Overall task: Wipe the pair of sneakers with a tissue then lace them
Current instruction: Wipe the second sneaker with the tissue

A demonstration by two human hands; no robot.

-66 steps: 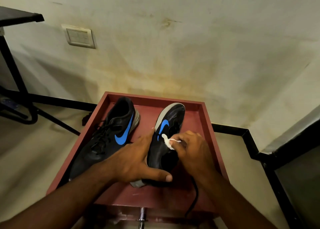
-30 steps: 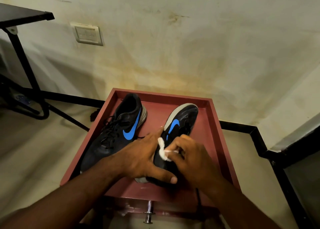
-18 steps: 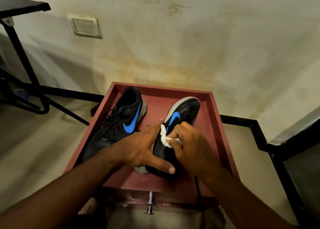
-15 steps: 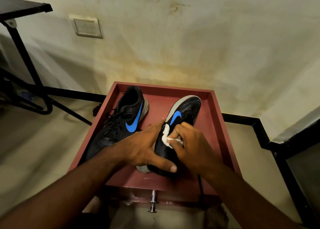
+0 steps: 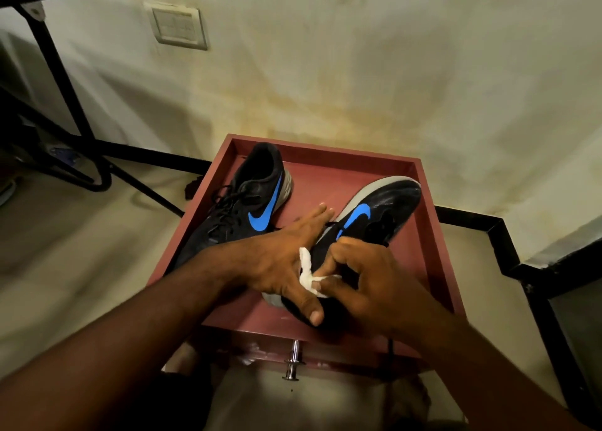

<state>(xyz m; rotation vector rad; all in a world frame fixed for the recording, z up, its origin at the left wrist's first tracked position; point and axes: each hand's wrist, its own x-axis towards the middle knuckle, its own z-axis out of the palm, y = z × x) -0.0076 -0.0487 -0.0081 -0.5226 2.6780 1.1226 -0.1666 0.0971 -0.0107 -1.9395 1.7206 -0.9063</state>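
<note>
The right sneaker [image 5: 374, 222] lies tilted on its side near the red table's [image 5: 433, 235] right edge. The left hand [image 5: 280, 261] steadies it, fingers straight, thumb across its near end. The right hand [image 5: 368, 284] pinches a white tissue [image 5: 308, 276] against its upper. The laced left sneaker [image 5: 247, 202] lies by the left edge.

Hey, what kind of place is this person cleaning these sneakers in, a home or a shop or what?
Probably a plain room in a home, though that is a guess. A stained painted wall carries a switch plate, a black metal table frame stands at the left, and the sneakers lie in a red wooden tray.
</note>
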